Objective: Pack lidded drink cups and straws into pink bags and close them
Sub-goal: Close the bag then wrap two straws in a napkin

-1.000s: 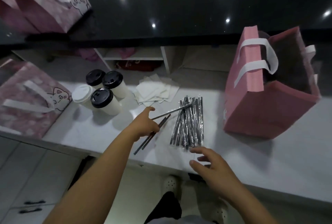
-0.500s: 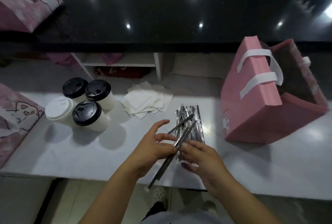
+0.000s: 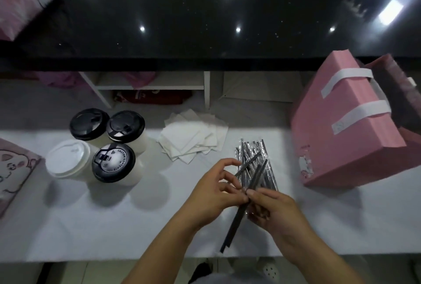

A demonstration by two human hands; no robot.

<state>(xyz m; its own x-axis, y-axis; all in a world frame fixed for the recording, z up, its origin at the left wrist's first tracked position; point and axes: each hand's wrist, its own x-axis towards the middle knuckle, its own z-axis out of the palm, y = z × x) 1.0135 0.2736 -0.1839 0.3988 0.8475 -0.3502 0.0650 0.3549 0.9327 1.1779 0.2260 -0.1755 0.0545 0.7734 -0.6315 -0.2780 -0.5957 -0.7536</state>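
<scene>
I am at the straw step: both of my hands meet over the near end of the straw pile point(image 3: 255, 165), just right of centre. My left hand point(image 3: 211, 194) pinches a few dark wrapped straws point(image 3: 241, 213) between thumb and fingertips, and my right hand point(image 3: 271, 208) closes its fingers on the same bundle from the other side; the straws' loose ends reach past the counter edge toward six o'clock. I judge I am squaring up a count of straws to go with the cups.

Next I need to carry the bundle toward two o'clock, where the open pink bag point(image 3: 341, 137) leans with its mouth facing right and its white handles point(image 3: 360, 110) across the top. I cannot see inside the bag. The four lidded cups point(image 3: 107, 147), three with black lids and one white, stand clustered at ten o'clock, not yet packed.

The surface is a white counter point(image 3: 91, 215), with a stack of napkins point(image 3: 193, 140) at twelve o'clock. Behind it runs a raised black glossy ledge point(image 3: 205, 21) reflecting ceiling lights. Another pink bag with a cat print point(image 3: 13, 169) sits at nine o'clock.
</scene>
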